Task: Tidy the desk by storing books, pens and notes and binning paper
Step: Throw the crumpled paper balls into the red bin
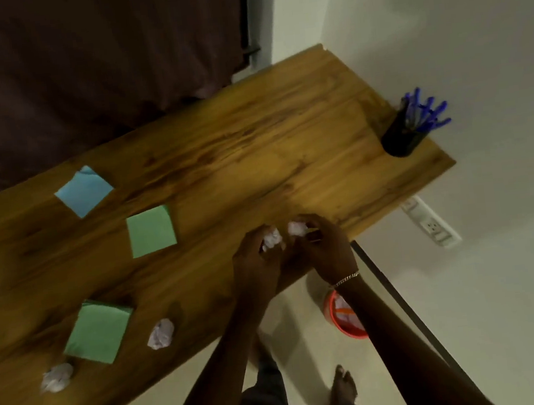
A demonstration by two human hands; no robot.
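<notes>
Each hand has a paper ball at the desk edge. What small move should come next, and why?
Probably bring both hands down over the orange bin and let go. The left hand grips one crumpled ball, the right hand grips a second ball, and the bin stands on the floor just past the desk edge, paper already inside.

The indoor light is dim, with a yellow-green cast. The long brown wooden desk [253, 144] is brightest toward its far right end and sinks into shadow at the left. The dark maroon curtain [79, 57] is almost black, its folds barely showing. The left hand [255, 264] and right hand [328, 245] are dark, soft-edged shapes. The crumpled white paper ball [271, 238] the left grips and the second crumpled white paper ball [296, 229] the right grips are blurred. The loose white paper wad [57, 377] at the lower left is smeared. Wide-angle distortion bows the desk's edges.
</notes>
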